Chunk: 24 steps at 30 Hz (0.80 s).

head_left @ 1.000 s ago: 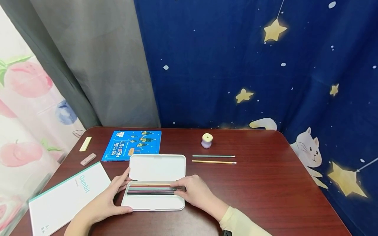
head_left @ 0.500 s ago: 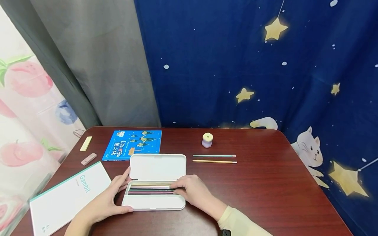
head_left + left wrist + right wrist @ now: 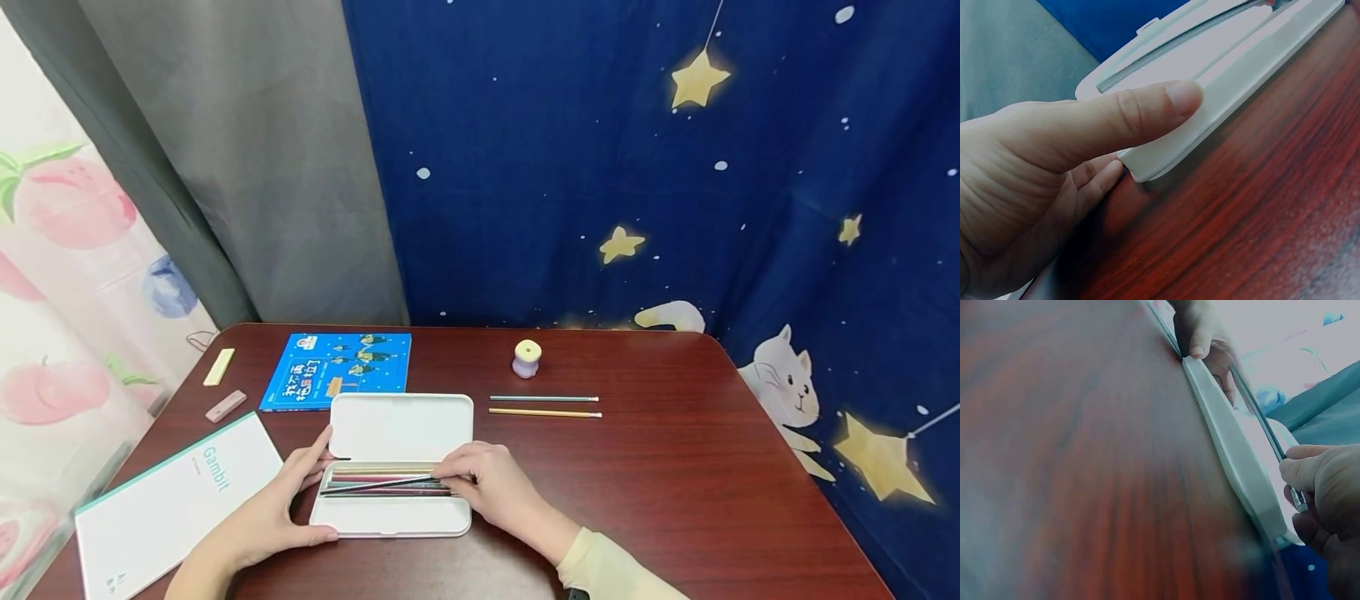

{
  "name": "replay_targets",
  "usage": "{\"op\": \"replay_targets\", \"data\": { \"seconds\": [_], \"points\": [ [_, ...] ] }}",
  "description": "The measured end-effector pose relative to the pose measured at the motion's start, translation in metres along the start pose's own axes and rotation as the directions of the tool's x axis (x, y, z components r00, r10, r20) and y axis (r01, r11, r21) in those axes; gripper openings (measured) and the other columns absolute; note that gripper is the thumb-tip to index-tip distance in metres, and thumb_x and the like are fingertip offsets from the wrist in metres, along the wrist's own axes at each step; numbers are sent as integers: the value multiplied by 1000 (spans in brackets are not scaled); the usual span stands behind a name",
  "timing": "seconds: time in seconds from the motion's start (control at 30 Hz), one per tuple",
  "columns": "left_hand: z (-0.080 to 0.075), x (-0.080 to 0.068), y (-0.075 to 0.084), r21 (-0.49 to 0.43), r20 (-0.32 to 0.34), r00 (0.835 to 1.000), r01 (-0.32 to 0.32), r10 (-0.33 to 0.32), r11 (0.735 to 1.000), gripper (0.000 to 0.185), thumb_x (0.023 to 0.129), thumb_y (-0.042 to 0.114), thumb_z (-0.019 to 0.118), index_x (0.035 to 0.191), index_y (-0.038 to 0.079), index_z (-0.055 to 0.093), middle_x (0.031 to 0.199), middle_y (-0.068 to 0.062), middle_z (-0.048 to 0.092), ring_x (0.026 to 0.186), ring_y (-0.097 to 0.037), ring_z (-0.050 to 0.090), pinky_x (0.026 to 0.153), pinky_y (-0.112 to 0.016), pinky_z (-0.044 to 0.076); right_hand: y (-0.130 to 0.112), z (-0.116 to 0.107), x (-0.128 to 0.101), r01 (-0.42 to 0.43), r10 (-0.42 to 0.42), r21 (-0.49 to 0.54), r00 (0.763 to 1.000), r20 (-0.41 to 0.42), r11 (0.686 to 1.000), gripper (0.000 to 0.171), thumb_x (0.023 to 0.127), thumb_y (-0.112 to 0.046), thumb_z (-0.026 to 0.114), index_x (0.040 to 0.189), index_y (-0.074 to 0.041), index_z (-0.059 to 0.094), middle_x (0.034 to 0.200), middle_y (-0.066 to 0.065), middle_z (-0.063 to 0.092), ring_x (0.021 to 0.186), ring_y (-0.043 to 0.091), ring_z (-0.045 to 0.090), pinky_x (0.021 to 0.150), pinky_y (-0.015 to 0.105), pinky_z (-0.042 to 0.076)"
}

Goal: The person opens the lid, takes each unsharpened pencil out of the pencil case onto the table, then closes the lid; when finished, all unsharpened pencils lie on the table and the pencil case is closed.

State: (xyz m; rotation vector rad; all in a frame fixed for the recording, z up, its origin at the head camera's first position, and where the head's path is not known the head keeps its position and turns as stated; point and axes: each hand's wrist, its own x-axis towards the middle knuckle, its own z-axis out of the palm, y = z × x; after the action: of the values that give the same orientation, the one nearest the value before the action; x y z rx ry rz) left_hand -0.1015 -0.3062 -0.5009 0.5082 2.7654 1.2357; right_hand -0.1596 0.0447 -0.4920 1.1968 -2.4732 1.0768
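Your right hand (image 3: 491,483) pinches the end of a dark pencil (image 3: 375,485), lifting it at a slant over the other pencils (image 3: 382,492) in the open white case (image 3: 390,521). Your left hand (image 3: 270,517) grips the case's left end, thumb on its front rim. The case lies between your hands. Beyond your right hand two loose pencils (image 3: 543,405) and a sharpener (image 3: 527,357); beyond your left, a blue book (image 3: 337,379), a notebook (image 3: 172,500).
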Motion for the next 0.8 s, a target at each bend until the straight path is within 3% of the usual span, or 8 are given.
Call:
{"op": "replay_targets", "data": {
  "seconds": [0.27,0.5,0.8],
  "points": [
    [0,0,1,3,-10,1000,-8,8,1000,124,77,47,91,170,25,11,143,-6,46,129,2,49,106,-9,38,9,-26,-4,3,-6,-34,997,-83,999,17,92,-7,80,103,-19,84,101,-11,77,97,6,70,85,20,57],
    [0,-1,0,-16,-5,1000,-20,20,1000,124,78,46,91,170,25,10,144,-6,45,130,0,49,106,-7,36,30,-62,-21,-86,76,-46,981,-178,995,15,90,-8,82,100,-19,84,101,-11,77,97,5,71,84,21,58],
    [1,-1,1,-18,3,1000,-5,5,1000,123,79,44,91,170,26,10,144,-7,45,130,2,49,105,-8,37,62,-105,-41,-216,195,-55,946,-259,975,20,86,-3,84,98,-19,85,100,-11,77,90,5,71,68,20,58]
  ]
}}
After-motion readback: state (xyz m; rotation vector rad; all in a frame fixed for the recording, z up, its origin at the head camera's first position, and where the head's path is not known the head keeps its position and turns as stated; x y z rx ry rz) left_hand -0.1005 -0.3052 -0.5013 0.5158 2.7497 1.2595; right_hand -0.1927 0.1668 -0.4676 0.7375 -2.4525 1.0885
